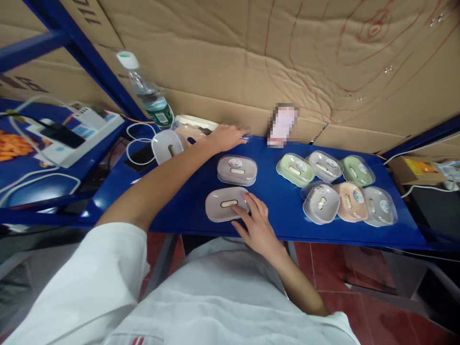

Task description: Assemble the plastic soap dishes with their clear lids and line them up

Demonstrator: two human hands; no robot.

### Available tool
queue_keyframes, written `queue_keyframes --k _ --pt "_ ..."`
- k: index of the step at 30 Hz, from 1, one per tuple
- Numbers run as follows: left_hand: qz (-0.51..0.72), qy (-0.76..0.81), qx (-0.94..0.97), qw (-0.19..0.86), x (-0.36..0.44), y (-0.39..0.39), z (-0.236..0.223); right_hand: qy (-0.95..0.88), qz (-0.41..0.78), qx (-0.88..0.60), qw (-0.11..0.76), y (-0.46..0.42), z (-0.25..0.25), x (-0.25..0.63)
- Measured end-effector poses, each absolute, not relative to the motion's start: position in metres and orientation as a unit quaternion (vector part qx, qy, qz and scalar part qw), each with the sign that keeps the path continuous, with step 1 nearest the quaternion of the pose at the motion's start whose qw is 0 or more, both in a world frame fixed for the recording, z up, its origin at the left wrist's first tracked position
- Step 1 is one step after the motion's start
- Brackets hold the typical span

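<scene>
The grey dish [214, 210] lies near the blue desk's [278, 203] front edge; bare desk shows to its right, up to six dishes with clear lids [350, 205]. One lidded dish [235, 164] sits just behind it, and overlapping pieces [164, 145], hard to count, lie behind to its left. Its long axis runs left to right, roughly along that edge. The right hand [258, 224] touches its right end, fingers apart; the left hand [226, 137] reaches well behind it. Whether either grip holds anything, I cannot tell.
</scene>
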State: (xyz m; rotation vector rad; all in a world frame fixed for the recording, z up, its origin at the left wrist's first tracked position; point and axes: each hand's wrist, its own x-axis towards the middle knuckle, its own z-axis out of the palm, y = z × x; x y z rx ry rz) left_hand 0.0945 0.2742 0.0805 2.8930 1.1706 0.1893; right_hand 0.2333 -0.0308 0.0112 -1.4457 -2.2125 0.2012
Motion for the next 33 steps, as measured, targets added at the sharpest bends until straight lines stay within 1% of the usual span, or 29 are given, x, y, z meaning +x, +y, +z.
queue_keyframes --k 2,4,6,8,11,14,16,18,21,24,30,33 --pt "0.082 0.383 0.92 0.003 0.092 0.258 0.091 -0.811 0.078 -0.527 0.244 -0.031 0.011 0.234" --pt "0.143 0.372 0.917 -0.003 0.084 0.231 0.102 -0.808 0.089 -0.525 0.251 -0.03 0.011 0.234" --pt "0.211 0.344 0.915 -0.021 0.071 0.192 0.112 -0.795 0.105 -0.531 0.273 -0.031 0.009 0.234" --pt "0.247 0.318 0.914 -0.042 0.055 0.144 0.116 -0.772 0.121 -0.538 0.315 -0.03 0.007 0.235" --pt "0.254 0.32 0.909 -0.082 0.033 0.072 0.108 -0.738 0.14 -0.538 0.382 -0.03 0.004 0.235" --pt "0.253 0.331 0.901 -0.118 0.026 0.026 0.084 -0.723 0.163 -0.531 0.41 -0.028 0.004 0.236" --pt "0.232 0.336 0.906 -0.11 0.03 0.013 0.068 -0.722 0.178 -0.53 0.407 -0.028 0.005 0.238" --pt "0.202 0.345 0.914 -0.074 0.037 0.011 0.058 -0.725 0.184 -0.535 0.392 -0.028 0.007 0.24" --pt "0.177 0.364 0.915 -0.005 0.041 0.015 0.054 -0.743 0.187 -0.543 0.343 -0.027 0.01 0.242" --pt "0.187 0.368 0.91 0.042 0.031 0.017 0.05 -0.757 0.191 -0.542 0.312 -0.027 0.012 0.243" --pt "0.219 0.393 0.888 0.089 -0.005 0.011 0.022 -0.772 0.183 -0.527 0.305 -0.027 0.013 0.238" --pt "0.226 0.389 0.89 0.078 -0.011 0.008 0.012 -0.784 0.168 -0.52 0.295 -0.028 0.011 0.236"
